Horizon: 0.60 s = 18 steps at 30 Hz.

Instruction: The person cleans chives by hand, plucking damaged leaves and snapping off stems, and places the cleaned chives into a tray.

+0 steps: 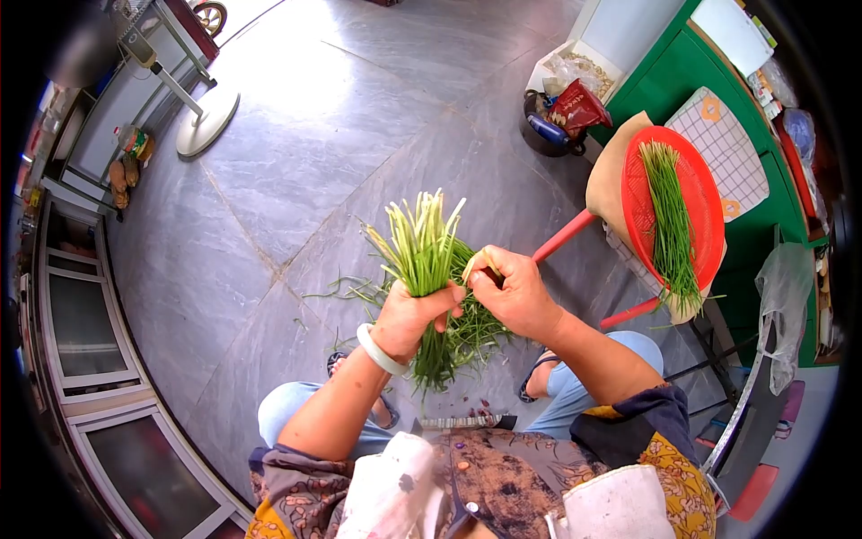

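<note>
My left hand (417,316) is wrapped round a thick bunch of garlic chives (422,247), its pale cut ends pointing up and away from me. The green leaves hang down below the fist. Just right of the bunch, my right hand (516,292) is closed in a pinch, with a thin pale chive stalk (470,267) showing at its fingertips. Under both hands, a loose pile of chives (476,337) lies on the floor, partly hidden by the hands and the bunch. A white bangle (381,350) circles the left wrist.
To the right, a red colander (709,180) holding more chives (669,216) rests on a chair with red legs (564,235). Behind it stand a dark pot (548,135) with packets and a green cabinet (642,90). A fan base (208,121) is far left; glass-fronted cabinets (90,323) line the left.
</note>
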### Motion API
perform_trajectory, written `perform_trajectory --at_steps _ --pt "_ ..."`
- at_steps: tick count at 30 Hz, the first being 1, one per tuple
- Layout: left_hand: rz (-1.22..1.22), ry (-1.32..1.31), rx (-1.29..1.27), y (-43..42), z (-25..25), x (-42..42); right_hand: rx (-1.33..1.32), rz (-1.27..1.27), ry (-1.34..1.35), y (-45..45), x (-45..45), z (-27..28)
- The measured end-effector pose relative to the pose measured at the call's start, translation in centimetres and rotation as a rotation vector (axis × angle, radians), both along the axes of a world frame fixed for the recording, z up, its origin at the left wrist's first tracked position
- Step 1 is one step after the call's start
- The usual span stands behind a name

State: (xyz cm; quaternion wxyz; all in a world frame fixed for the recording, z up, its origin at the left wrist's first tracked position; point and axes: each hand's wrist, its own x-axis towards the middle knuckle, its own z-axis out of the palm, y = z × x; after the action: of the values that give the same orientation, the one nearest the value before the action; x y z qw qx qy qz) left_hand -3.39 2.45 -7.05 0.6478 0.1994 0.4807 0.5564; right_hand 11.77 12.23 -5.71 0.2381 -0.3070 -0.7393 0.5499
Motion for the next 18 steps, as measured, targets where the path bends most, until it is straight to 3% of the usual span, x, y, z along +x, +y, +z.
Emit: perform_trajectory --at_steps 11,18 --pt "0.021 -0.026 -0.010 0.0 0.1 -0.1 -0.123 0.057 -0.066 0.1 0.2 0.5" --pt "0.009 0.006 -0.019 -0.1 0.1 -0.1 0.094 -0.038 -0.003 1.9 0.5 0.1"
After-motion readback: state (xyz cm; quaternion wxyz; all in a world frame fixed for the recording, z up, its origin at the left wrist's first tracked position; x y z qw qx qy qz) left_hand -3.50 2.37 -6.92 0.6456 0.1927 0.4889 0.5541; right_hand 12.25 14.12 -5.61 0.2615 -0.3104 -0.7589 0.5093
